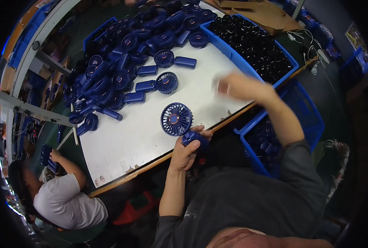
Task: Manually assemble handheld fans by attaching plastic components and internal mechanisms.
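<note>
My left hand (183,153) is closed around the handle of a dark blue handheld fan (176,119). Its round slatted head points away from me, over the near edge of the white tabletop (138,132). To the right, my right hand (244,87) is above the table, beside a blue bin of small black round parts (254,47). Motion smears its fingers, so I cannot make out whether it holds anything. Several more blue fans lie loose in front of me, among them one fan (166,83) with its handle to the left.
A large heap of blue fans (130,45) covers the far left tabletop. Below the table's right edge stands another blue bin (312,107) with dark blue pieces inside. At lower left a person in a light shirt (68,200) holds blue fans. Cables (312,49) hang at the right.
</note>
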Available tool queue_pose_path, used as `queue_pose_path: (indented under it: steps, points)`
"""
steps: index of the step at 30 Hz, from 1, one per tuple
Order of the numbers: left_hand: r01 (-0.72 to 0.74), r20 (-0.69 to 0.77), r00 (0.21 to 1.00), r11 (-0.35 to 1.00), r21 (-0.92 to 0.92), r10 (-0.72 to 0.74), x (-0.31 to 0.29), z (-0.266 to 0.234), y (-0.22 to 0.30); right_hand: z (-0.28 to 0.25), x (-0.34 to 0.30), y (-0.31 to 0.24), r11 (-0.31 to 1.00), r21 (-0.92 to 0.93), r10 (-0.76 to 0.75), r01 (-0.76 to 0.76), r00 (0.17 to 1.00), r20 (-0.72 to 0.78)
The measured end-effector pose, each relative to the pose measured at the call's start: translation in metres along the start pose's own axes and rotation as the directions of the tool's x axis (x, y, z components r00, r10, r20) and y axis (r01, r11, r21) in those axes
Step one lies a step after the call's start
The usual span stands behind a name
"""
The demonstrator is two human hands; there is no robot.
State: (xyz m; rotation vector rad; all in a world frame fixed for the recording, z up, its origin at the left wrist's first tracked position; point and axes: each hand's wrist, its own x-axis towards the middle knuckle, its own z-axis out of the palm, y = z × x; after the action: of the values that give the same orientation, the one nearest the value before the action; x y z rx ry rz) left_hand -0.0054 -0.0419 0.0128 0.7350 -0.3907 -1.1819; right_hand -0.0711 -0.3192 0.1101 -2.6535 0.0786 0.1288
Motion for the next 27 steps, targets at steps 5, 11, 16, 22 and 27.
queue_pose_path:
  steps: [5, 11, 16, 22, 27]
  points:
    - [-0.014, 0.013, 1.000, 1.000, 0.013, 0.014, -0.009, -0.004, 0.015, -0.031, 0.024, 0.147, 0.952, -0.036, 0.210, -0.304, 0.734, -0.645]
    - [-0.034, -0.078, 0.996, 0.997, 0.070, 0.040, -0.021, -0.013, 0.015, -0.019, 0.054, 0.193, 0.904, 0.085, 0.385, -0.419, 0.714, -0.584]
    - [-0.046, -0.121, 0.991, 0.991, 0.127, 0.061, -0.029, -0.022, 0.018, -0.019, 0.051, 0.209, 0.889, 0.024, 0.379, -0.458, 0.706, -0.598]
    - [-0.023, -0.188, 0.981, 0.986, 0.168, 0.055, -0.031, -0.032, 0.011, -0.026, 0.052, 0.189, 0.878, -0.045, 0.371, -0.477, 0.735, -0.568]
    - [-0.004, -0.229, 0.972, 0.978, 0.207, 0.053, -0.031, -0.034, 0.013, -0.027, 0.048, 0.186, 0.902, -0.210, 0.210, -0.377, 0.809, -0.549]
